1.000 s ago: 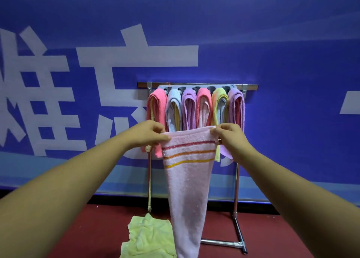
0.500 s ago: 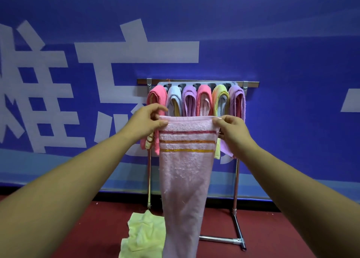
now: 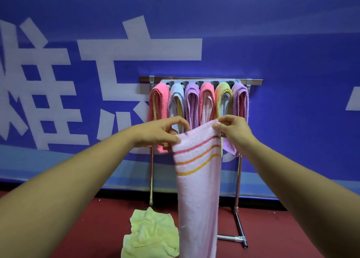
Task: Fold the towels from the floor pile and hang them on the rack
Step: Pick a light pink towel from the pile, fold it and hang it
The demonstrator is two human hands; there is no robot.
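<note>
A pale pink towel (image 3: 197, 195) with red, orange and yellow stripes hangs lengthwise in front of me. My left hand (image 3: 159, 131) pinches its top left corner, and my right hand (image 3: 232, 130) pinches the top right corner, which sits higher. Behind it stands the metal rack (image 3: 202, 80), carrying several folded towels (image 3: 191, 103) in pink, blue, purple and yellow-green. A crumpled yellow towel (image 3: 151, 236) lies on the red floor by the rack's left leg.
A blue wall with large white characters (image 3: 136, 49) runs right behind the rack. The rack's right leg and foot bar (image 3: 238, 236) reach forward over the red floor. Bare floor lies to the left and right.
Both hands dropped lower in view after rising half a second ago. The towel's top edge now slopes up to the right, and the two corners are closer together.
</note>
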